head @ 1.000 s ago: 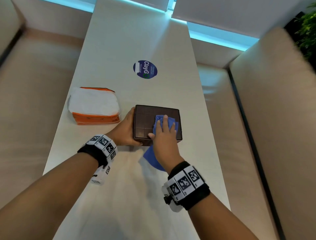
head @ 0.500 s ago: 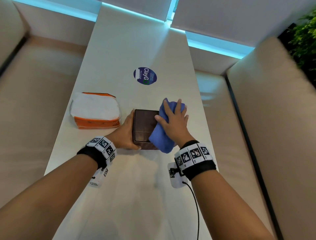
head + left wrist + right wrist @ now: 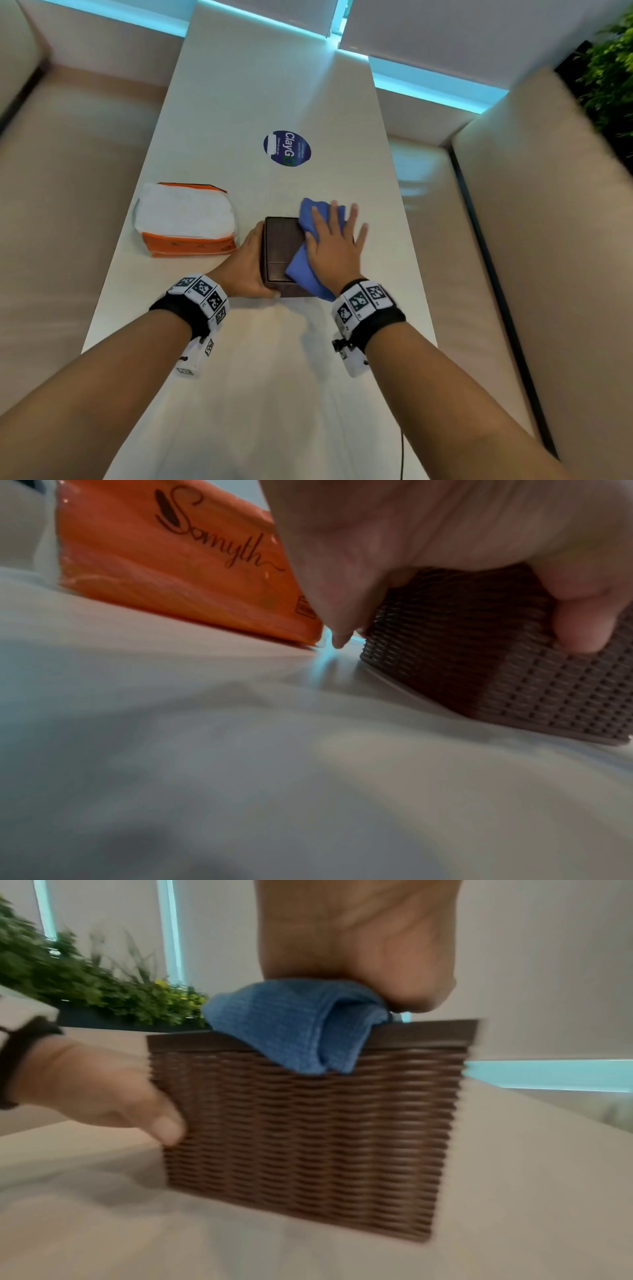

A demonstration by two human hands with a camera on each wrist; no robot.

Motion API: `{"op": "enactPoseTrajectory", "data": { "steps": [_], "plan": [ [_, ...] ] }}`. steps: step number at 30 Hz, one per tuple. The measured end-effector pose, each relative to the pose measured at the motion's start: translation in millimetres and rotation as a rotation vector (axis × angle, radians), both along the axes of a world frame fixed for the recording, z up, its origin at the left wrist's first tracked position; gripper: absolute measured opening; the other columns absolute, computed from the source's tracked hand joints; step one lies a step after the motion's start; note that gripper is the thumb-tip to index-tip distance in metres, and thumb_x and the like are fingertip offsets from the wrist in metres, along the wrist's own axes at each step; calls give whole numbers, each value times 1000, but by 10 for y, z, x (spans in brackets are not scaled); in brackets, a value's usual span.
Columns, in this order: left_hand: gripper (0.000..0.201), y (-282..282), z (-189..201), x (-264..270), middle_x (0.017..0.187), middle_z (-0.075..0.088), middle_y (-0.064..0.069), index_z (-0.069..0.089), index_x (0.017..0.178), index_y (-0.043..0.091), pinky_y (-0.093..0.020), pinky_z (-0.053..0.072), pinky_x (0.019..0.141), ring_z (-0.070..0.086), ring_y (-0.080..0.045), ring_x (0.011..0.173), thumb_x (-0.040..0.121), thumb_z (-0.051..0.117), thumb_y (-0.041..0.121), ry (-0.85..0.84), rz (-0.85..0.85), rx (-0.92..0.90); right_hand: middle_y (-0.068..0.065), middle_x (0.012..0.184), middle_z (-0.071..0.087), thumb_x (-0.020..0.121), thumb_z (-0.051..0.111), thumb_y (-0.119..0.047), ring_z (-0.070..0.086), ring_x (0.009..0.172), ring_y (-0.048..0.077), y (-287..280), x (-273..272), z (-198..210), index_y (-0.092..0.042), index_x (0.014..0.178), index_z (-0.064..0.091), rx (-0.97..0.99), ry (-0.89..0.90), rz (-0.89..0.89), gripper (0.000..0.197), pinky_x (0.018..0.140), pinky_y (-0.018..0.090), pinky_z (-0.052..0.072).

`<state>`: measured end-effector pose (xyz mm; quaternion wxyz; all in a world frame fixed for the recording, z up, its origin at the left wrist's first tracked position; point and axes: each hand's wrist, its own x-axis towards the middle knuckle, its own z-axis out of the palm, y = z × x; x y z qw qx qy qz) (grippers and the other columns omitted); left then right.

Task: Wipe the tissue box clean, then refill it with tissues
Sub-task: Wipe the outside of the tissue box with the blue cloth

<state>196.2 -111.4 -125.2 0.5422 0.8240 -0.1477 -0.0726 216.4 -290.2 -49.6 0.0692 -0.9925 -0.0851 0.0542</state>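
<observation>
A brown woven tissue box [image 3: 278, 251] stands on the pale table [image 3: 274, 394], its flat top facing up. My left hand [image 3: 245, 270] grips its left side, thumb on the near wall [image 3: 582, 610] and fingers round the far corner. My right hand [image 3: 334, 246] lies flat with fingers spread on a blue cloth [image 3: 310, 216], pressing it onto the right half of the box top. In the right wrist view the cloth [image 3: 298, 1026] hangs folded over the box's rim [image 3: 308, 1123]. An orange pack of white tissues [image 3: 186, 219] lies to the left of the box.
A round blue sticker [image 3: 287, 148] is stuck on the table beyond the box. Beige bench seats [image 3: 68, 205] run along both long sides of the narrow table. Green plants [image 3: 609, 68] stand at the far right.
My right hand has slid the cloth from the near middle of the box top away and to the right, and its fingers have spread. The left hand keeps its hold on the box.
</observation>
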Motion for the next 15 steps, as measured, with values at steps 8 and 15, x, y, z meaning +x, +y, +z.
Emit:
{"op": "enactPoseTrajectory", "data": {
  "steps": [8,15],
  "plan": [
    [131,-5,17,-8,145,31,-9,9,146,16,-41,37,110,38,-21,134,44,84,47,38,-2,-7,20,158,6,96,40,-9,1,148,33,97,20,68,-9,149,18,173,110,79,58,121,43,4],
    [119,10,73,26,147,32,-9,12,139,34,-41,34,113,35,-19,137,45,84,36,2,-16,-47,10,160,9,100,36,-18,3,149,26,115,64,54,-20,149,23,192,153,347,50,120,43,7]
  ]
}}
